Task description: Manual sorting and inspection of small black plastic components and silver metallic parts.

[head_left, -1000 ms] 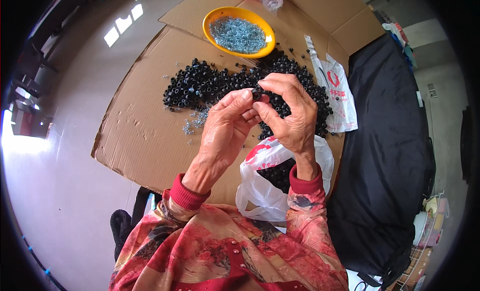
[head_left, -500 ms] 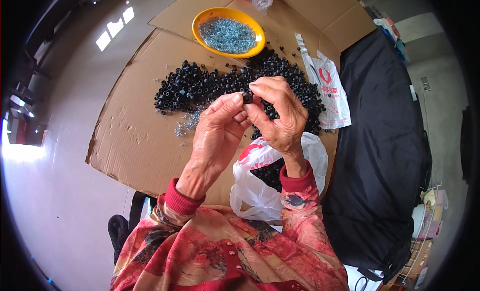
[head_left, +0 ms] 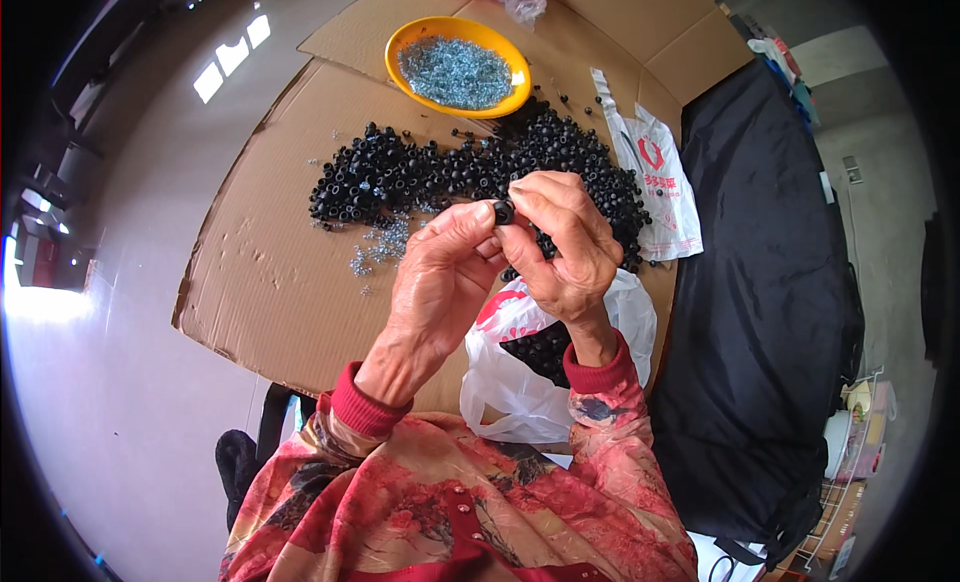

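Between my fingertips is one small round black cap (head_left: 503, 213) with a hollow centre. My left hand (head_left: 440, 267) pinches its left side between thumb and fingers. On its other side, my right hand (head_left: 565, 244) grips it with thumb and forefinger; whether a smaller part sits inside is too small to tell. Behind my hands lies a wide heap of the same black caps (head_left: 400, 172). Small clear bluish pieces (head_left: 383, 244) are scattered by the heap's near left edge. Beneath my right wrist, a white plastic bag (head_left: 500, 382) stands open with more black caps inside.
A yellow bowl (head_left: 395, 80) full of bluish pieces stands behind the heap. Flattened cardboard (head_left: 250, 252) lies under everything. A flat white bag (head_left: 668, 207) with red print rests at the right, beside a large black fabric-covered thing (head_left: 760, 312).
Both hands have come slightly nearer to me and to the right, still with the black cap between them. The cap's hollow side now shows more plainly.
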Demonstrator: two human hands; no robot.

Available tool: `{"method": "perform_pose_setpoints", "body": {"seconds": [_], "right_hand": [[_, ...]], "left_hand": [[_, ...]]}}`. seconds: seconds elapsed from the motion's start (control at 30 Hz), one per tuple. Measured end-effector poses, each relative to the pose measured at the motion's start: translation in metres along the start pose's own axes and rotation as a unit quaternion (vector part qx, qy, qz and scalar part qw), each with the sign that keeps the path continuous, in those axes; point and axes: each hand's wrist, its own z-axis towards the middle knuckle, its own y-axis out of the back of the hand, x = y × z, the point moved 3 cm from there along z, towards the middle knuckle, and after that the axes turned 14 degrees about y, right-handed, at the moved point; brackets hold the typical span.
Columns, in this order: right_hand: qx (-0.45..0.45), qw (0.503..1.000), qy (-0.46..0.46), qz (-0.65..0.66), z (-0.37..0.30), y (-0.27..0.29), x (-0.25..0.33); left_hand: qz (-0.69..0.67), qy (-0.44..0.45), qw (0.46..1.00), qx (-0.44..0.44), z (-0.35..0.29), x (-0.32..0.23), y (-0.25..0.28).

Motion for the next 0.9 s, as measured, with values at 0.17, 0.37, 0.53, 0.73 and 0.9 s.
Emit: {"method": "perform_pose_setpoints", "body": {"seconds": [0.17, 0.37, 0.53, 0.73, 0.9], "right_hand": [[0.009, 1.000, 0.011, -0.012, 0.000, 0.001, 0.004], [0.042, 0.997, 0.015, -0.056, 0.008, 0.022, -0.011], [0.206, 0.972, -0.108, -0.036, -0.001, 0.064, -0.005], [0.374, 0.906, -0.200, -0.011, -0.074, 0.093, 0.022], [0.351, 0.906, -0.235, -0.032, -0.067, 0.091, 0.021]], "left_hand": [[-0.018, 0.001, 0.999, 0.036, -0.002, 0.003, 0.002], [0.070, 0.006, 0.996, 0.049, 0.008, -0.002, -0.004], [0.152, -0.108, 0.980, -0.066, 0.002, -0.042, 0.014], [0.199, -0.141, 0.968, -0.062, -0.002, -0.059, 0.020], [0.188, -0.154, 0.968, -0.059, -0.004, -0.053, 0.014]]}}
